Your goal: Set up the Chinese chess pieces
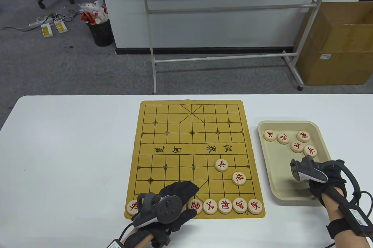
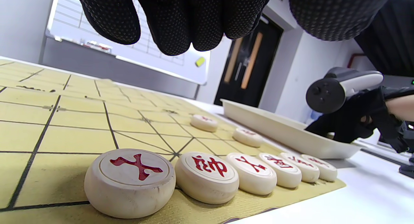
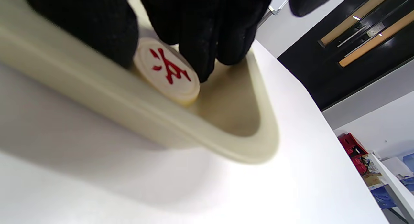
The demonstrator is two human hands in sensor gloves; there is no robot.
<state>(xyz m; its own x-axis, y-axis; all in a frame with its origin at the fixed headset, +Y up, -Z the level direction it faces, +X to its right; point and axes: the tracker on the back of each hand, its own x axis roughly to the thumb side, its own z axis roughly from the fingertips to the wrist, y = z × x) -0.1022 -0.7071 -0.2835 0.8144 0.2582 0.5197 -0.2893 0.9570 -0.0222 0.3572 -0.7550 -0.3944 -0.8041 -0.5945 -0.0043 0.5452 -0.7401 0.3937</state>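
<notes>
Your right hand is pinching a small round wooden piece inside the tray beside the board, so hold its smooth, hard, light sides, while your left hand hangs loose over the board.

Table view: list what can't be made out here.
- Back row pieces between the far-left piece and the next visible one: covered by the left hand.
- Right hand fingers and any piece under them in the tray: hidden by its tracker.
</notes>
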